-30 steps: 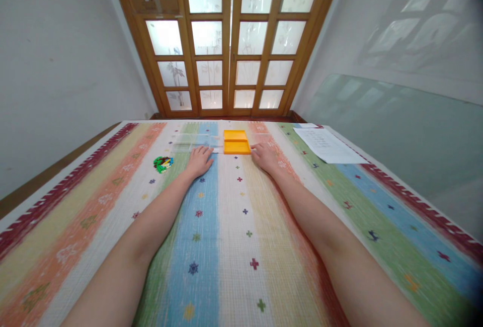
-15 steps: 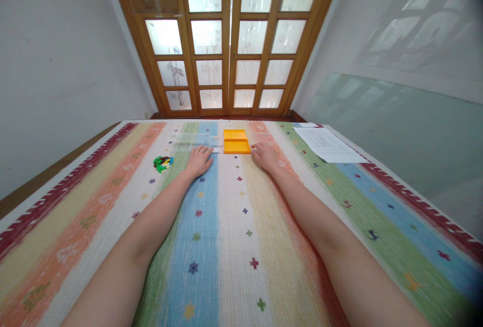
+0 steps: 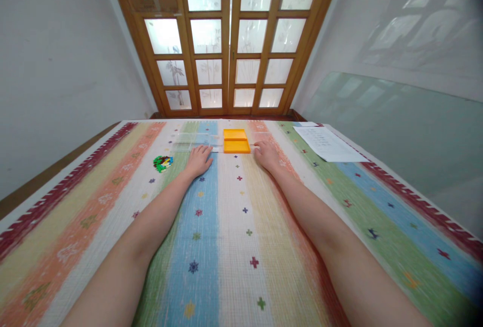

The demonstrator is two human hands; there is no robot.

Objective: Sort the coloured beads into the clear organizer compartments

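An orange box with two parts lies opened out on the tablecloth at the far middle of the table. To its left, my left hand rests flat, palm down, with its fingers stretched out and nothing held. Right of the box lies my right hand, a finger pointing toward the box's right edge with a small gap between. That hand appears to hold nothing; some of its fingers are partly hidden. A small heap of coloured pieces, mostly green with brown, blue and yellow, sits left of my left hand.
Clear plastic, perhaps a tray, lies flat beyond my left hand. Printed paper sheets lie at the far right of the striped tablecloth. Behind the table stands a wooden glass-paned door, and a glass panel leans at the right wall.
My right hand has drawn slightly right, away from the box's edge. My left hand, the box and the heap of pieces stay in place.
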